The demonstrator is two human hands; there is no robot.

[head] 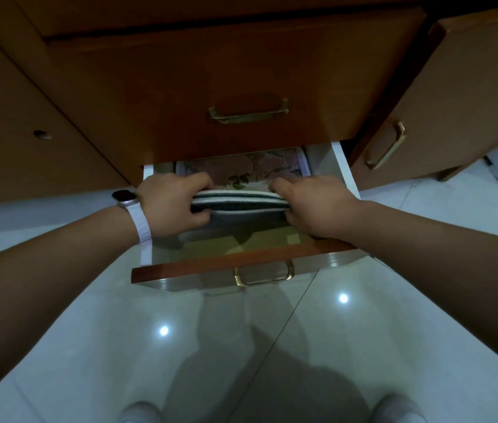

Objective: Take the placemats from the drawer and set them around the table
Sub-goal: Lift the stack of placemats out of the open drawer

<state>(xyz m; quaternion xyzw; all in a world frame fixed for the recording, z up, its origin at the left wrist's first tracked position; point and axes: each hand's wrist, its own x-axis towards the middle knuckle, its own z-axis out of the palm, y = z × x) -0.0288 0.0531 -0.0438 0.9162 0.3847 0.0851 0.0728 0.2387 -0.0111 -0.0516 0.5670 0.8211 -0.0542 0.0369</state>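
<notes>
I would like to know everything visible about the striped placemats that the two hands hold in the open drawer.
The placemats look like a thin stack of soft, woven fabric, dark grey-green with white bands along the edges. The number of mats cannot be told. The stack lies roughly level with its long edge toward the camera, sags a little in the middle, and is raised above the floor of the open lower drawer. The left hand grips one end and the right hand grips the other.

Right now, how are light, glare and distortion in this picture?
Head view: dim; two bright spots glare on the glossy floor; the person's shadow darkens it before the open drawer; the wide lens bends the cabinet edges; placemats look sharp.
</notes>
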